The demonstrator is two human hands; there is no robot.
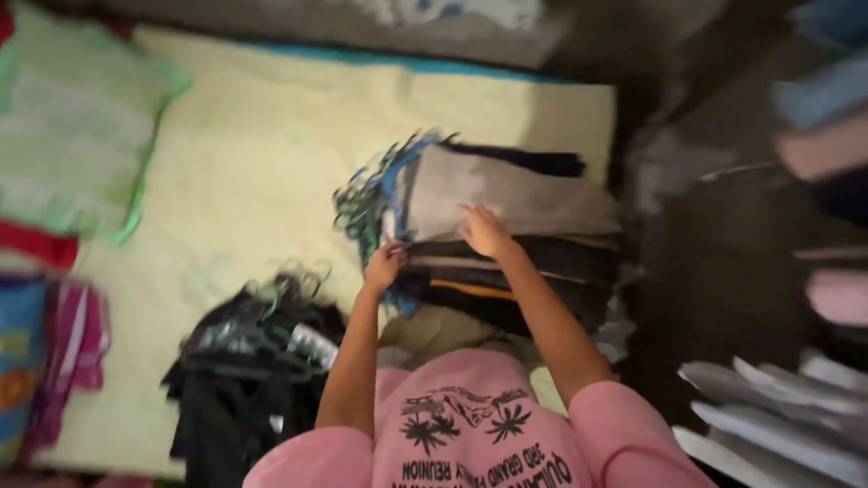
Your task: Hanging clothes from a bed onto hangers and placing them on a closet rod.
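Two hands are working at a stack of folded clothes (515, 244) lying on hangers on a pale yellow bed (244, 154) in the head view: the left hand (384, 265) is gripping the stack's near edge by the hangers with fingers curled on it, while the right hand (484, 230) is pressing flat on top, fingers spread wide. Judging from this, the stack could be sliding or toppling toward the dark pile of clothes (244, 370) beside it, since the hangers (362, 203) are sticking out unevenly and may snag.

Reaching fwd w/ both arms, elbows bent, pink sleeves at shoulders. Left hand (385, 265) curling fingers, half closed. Right hand (485, 230) lying flat, palm down, fingers spread, slightly further out.
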